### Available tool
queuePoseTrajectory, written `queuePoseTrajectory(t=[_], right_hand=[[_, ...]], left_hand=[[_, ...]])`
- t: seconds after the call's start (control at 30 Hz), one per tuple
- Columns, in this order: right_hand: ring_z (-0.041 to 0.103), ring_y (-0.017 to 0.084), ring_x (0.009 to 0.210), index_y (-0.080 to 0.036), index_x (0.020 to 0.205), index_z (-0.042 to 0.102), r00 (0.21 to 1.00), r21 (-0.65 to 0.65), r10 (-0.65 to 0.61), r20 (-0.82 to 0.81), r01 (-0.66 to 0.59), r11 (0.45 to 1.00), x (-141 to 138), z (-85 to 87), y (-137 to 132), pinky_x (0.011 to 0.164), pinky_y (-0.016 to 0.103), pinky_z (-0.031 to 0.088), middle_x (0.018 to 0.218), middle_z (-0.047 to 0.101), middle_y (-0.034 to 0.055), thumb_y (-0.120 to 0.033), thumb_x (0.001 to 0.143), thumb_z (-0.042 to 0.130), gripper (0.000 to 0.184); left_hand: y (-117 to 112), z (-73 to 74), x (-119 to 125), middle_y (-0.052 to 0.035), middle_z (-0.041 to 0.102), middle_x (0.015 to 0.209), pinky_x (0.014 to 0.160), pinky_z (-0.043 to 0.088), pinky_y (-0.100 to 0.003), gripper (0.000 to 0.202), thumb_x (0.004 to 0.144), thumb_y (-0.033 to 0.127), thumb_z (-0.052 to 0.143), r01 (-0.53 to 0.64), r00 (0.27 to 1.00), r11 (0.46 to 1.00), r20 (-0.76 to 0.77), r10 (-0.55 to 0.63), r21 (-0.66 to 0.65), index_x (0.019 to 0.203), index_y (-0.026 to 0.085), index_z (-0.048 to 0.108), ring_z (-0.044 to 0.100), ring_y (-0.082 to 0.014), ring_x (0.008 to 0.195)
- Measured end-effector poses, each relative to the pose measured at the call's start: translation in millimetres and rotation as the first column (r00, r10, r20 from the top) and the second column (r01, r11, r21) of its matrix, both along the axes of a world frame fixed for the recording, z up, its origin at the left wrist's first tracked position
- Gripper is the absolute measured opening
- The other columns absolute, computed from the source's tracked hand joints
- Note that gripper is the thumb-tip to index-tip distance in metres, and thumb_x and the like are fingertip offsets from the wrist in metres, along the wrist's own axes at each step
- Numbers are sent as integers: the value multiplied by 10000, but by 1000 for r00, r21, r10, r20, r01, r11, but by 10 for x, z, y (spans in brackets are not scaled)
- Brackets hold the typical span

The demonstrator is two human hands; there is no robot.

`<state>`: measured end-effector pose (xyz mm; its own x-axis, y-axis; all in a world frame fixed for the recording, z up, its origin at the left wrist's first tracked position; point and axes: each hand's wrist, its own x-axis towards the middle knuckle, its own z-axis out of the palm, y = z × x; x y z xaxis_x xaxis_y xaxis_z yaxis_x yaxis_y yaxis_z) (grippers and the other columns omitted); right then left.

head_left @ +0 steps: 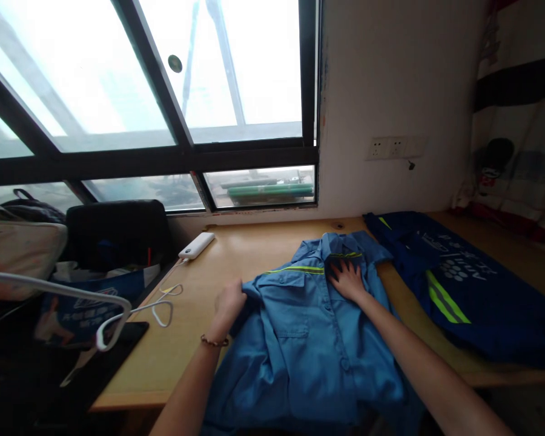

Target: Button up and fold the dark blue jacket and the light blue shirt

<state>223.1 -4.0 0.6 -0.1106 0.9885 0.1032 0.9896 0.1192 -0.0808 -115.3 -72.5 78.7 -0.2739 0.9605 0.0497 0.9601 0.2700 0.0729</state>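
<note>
While the right hand (349,281) lies spread on the blue shirt (295,357), perhaps to steady it, the left hand (230,301) pinches its edge.

Blue button-front jacket (295,348), yellow-striped across chest, wrinkled, spread front-up on wooden table (245,248).

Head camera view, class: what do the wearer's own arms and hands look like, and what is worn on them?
No sleeves show on the left forearm or right forearm. The left hand is gloveless, with a brownish bracelet, seemingly beaded, at its wrist. The right hand has no glove, and its wrist shows no band.
</note>
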Motion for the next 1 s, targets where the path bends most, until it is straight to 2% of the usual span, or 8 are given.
queuePoseTrajectory(t=[0.17, 0.3, 0.4, 0.53, 0.63, 0.73, 0.83, 1.0], right_hand=[[154, 328, 1254, -330, 1256, 407, 995, -24, 97, 22, -97, 995, 361, -16, -154, 944, 591, 61, 1380, 275, 58, -573, 820, 276, 516], [159, 329, 1247, -316, 1241, 424, 995, -34, 98, 21, -98, 995, 489, -3, -216, 936, 604, 73, 1373, 277, 63, -567, 813, 295, 512], [202, 334, 1225, -277, 1203, 465, 997, -32, 68, -27, -69, 997, 455, 47, -224, 930, 589, 129, 1331, 329, 87, -523, 792, 381, 486], [397, 285, 1091, -148, 1035, 567, 981, 61, 43, -189, -32, 998, 292, 277, -79, 910, 421, 294, 1108, 520, 133, -379, 789, 429, 365], [514, 202, 949, -120, 1112, 505, 921, 88, 105, -375, -78, 993, 73, 575, 223, 828, 302, 376, 981, 591, 105, -244, 841, 298, 363], [513, 152, 1000, -123, 1230, 401, 862, 48, 220, -457, -223, 974, -172, 835, 572, 839, 252, 380, 1096, 567, 80, -166, 858, 213, 419], [489, 180, 1058, -82, 1173, 475, 868, 11, 242, -434, -264, 964, -361, 936, 702, 890, 263, 355, 1158, 538, 115, -161, 833, 323, 380], [473, 196, 1076, -121, 1140, 520, 871, 29, 293, -395, -307, 951, -487, 784, -47, 926, 265, 335, 1162, 534, 107, -173, 805, 420, 353]], left_hand=[[15, 199, -144, -154, 516, 1014, 616, 404, -306, 347, 865, 154, 205, -156, 937, 917, -238, 255, 367, 1051, 125, 496, 542, -254, 832], [93, 97, -253, -177, 548, 958, 649, 397, -335, 352, 833, 119, 253, -136, 962, 989, -230, 148, 64, 929, 117, 592, 527, -288, 875], [111, 49, -194, -186, 570, 943, 660, 399, -378, 344, 808, 108, 294, -105, 981, 986, -175, 81, -129, 903, 129, 624, 539, -308, 868], [111, 33, 358, -180, 565, 997, 783, 377, -428, 351, 846, 161, 271, 151, 973, 987, -186, -138, 61, 1001, 133, 585, 496, -300, 987], [200, -163, 956, -145, 530, 1136, 846, 376, -415, 392, 868, 357, 307, 404, 915, 915, -9, -404, -3, 1183, 193, 472, 471, -265, 1060], [370, -451, 1348, -171, 350, 1332, 871, 278, -599, 543, 853, 503, 229, 342, 940, 940, 9, -342, -7, 1277, 199, 381, 296, -374, 1205], [546, -617, 1391, -153, 219, 1406, 916, 145, -647, 572, 854, 512, 179, 307, 951, 950, -67, -303, 57, 1323, 216, 318, 162, -383, 1265], [777, -614, 1100, -88, 212, 1421, 965, 134, -591, 555, 850, 528, 174, 374, 925, 925, -92, -368, 61, 1324, 273, 310, 149, -337, 1283]])
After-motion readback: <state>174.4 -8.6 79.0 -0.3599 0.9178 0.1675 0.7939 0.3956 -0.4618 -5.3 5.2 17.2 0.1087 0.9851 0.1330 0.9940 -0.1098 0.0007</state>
